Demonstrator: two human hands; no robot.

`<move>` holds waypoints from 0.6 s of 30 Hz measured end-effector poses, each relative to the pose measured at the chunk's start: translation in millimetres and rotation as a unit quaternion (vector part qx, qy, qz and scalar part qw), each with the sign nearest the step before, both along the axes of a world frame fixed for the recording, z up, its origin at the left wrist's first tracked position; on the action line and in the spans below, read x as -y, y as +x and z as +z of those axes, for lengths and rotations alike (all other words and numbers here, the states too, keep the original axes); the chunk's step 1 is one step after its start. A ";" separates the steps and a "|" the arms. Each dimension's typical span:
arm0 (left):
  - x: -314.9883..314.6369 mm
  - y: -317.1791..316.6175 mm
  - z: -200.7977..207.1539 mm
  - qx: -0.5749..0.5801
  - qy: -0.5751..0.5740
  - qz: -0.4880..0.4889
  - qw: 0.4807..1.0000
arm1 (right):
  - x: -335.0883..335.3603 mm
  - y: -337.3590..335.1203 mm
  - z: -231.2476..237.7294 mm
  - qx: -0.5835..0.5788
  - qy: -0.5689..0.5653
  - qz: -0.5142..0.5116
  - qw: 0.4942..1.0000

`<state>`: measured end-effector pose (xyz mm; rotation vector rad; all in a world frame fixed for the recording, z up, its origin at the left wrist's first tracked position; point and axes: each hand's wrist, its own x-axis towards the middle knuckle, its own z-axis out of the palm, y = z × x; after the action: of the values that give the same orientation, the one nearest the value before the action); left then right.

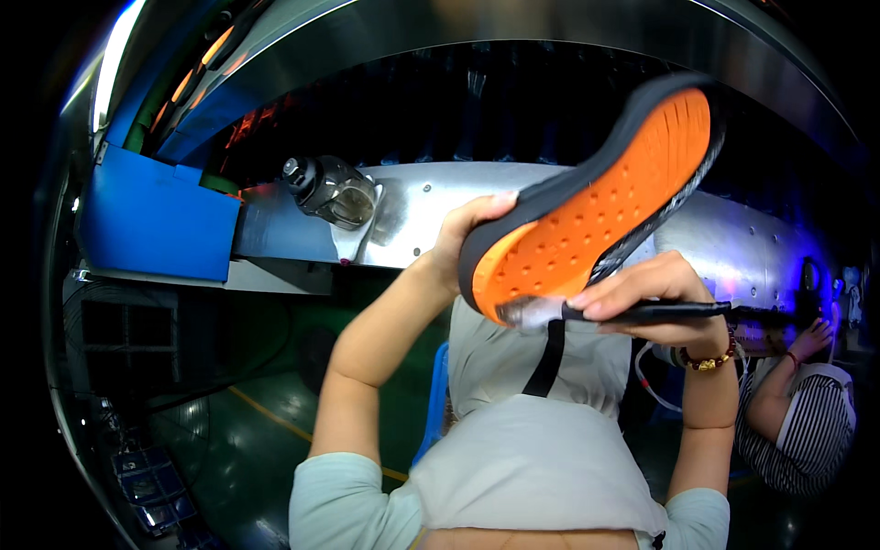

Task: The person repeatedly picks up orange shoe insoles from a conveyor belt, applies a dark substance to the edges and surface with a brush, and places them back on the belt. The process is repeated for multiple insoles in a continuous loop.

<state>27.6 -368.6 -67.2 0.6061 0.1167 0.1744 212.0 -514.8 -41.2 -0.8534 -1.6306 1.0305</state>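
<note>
- We are seeing orange with a dimpled, dotted pattern on the shoe sole [600,202], black along its edge.
- We are finding black on the brush [660,313] handle.
- We are wearing pale grey on the apron [522,467], pale mint on the sleeves [339,495].
- We are noticing blue on the box [156,215], green on the floor [243,477].
- We are spotting black-and-white stripes on a co-worker's shirt [819,422].

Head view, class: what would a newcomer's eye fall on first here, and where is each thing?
The bright orange shoe sole with its dark rim stands out first, held up right of centre by the left fingers. Next comes the black-handled brush in the right fingers, its tip at the sole's lower end. The big blue box glows at far left.
</note>
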 end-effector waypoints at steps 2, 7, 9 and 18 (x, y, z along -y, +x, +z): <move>3.1 -5.7 11.2 -0.133 0.075 -0.016 0.988 | 5.3 9.0 5.7 0.035 -0.019 0.061 0.997; 3.0 -0.4 15.9 -0.169 0.078 -0.104 0.977 | 0.5 17.1 3.5 0.041 0.026 0.053 0.997; 6.1 2.6 21.0 -0.203 0.129 -0.127 0.962 | 3.1 23.9 3.7 0.085 -0.020 0.093 0.992; 2.8 -12.1 23.4 -0.254 0.177 -0.139 0.941 | 3.4 40.4 6.2 0.133 -0.021 0.104 0.985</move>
<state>15.5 -371.4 -43.8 1.0118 0.5036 -0.2474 252.4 -518.2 -35.0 -0.8922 -1.9627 1.1357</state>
